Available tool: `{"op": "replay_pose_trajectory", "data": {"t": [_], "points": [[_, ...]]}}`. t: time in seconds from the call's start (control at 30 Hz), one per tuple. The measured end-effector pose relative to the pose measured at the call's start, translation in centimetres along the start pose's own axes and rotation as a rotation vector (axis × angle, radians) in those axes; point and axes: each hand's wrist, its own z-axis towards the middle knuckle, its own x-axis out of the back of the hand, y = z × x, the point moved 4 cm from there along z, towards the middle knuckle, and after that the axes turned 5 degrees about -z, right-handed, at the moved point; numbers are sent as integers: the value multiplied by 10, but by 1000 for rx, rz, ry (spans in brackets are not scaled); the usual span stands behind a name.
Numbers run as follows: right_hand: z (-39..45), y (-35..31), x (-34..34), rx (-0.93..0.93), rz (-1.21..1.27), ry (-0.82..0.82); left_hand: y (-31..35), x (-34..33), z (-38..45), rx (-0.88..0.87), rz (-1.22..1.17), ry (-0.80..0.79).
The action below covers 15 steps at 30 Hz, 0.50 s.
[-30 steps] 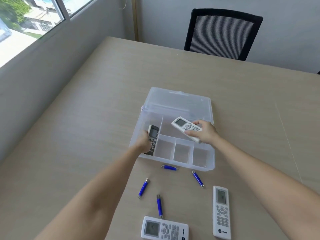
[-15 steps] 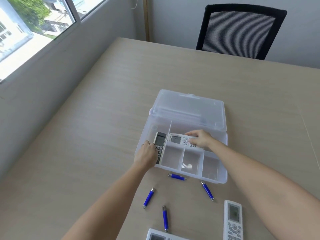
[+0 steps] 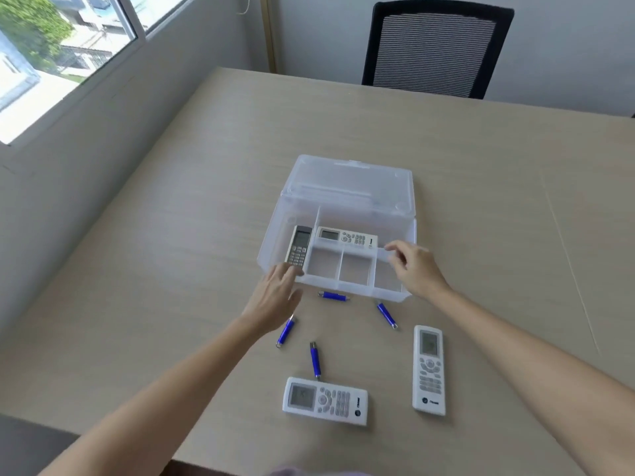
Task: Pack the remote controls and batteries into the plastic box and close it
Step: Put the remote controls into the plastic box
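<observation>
The clear plastic box (image 3: 271, 242) stands open mid-table, its lid (image 3: 350, 187) folded back. A dark remote (image 3: 299, 249) lies in its left compartment and a white remote (image 3: 347, 237) in the long rear one. My left hand (image 3: 275, 300) hovers at the box's front left corner, fingers apart and empty. Over the front right compartment, my right hand (image 3: 417, 269) is also empty with loose fingers. Two more white remotes (image 3: 324, 400) (image 3: 429, 369) and several blue batteries (image 3: 333, 296) (image 3: 386, 314) (image 3: 286, 331) (image 3: 315, 360) lie on the table in front of the box.
A black mesh chair (image 3: 436, 49) stands at the table's far edge. A wall with a window (image 3: 51, 53) runs along the left. The wooden table (image 3: 171, 235) stretches out on all sides of the box.
Both hands have let go of the remotes, which now rest in the box, and have drawn back toward me. The camera view has shifted back, showing both loose remotes.
</observation>
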Motion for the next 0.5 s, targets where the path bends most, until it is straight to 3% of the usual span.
{"op": "replay_pose_trajectory", "data": {"t": [0.1,0.23,0.5], "points": [[-31,45,4,-178,-53,27,-3,-14,-35,-55,-16,-191],[-99,93,-27,-542,-148,-148,0,-48,-97,16,84,-516],[-146,80,-57,-717,-204,-227,24,-72,-107,21,300,-667]]}}
